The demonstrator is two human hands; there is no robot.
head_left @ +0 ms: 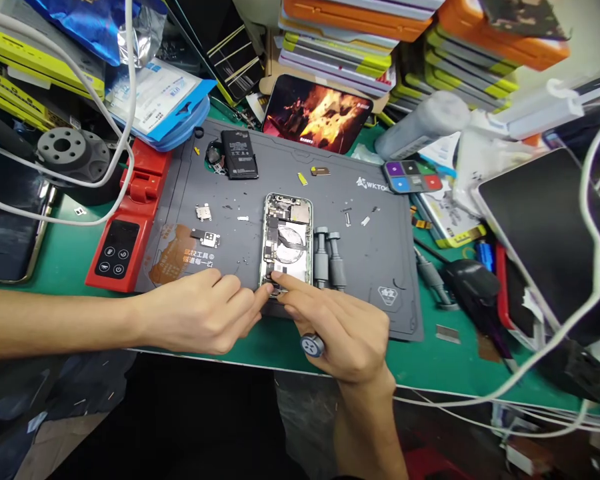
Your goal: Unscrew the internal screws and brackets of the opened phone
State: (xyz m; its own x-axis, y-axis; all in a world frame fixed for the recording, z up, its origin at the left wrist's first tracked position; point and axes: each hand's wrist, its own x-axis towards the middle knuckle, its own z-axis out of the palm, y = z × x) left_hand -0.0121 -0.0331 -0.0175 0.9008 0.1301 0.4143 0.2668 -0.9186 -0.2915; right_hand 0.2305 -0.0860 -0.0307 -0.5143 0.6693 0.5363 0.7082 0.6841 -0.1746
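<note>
An opened phone lies on the grey work mat, its inner parts and a round coil showing. At its lower left corner, my left hand has curled fingers, with the index fingertip touching the phone; anything pinched there is hidden. My right hand is wrapped round a grey screwdriver, whose round end cap pokes out by the thumb. The extended index finger of that hand presses on the phone's lower inside, close to the left fingertip. Two grey screwdrivers lie beside the phone's right edge.
A black battery and small metal parts lie on the mat. A red device with buttons borders it at left. Behind stands a lit screen below stacked boxes. White cables loop at both sides.
</note>
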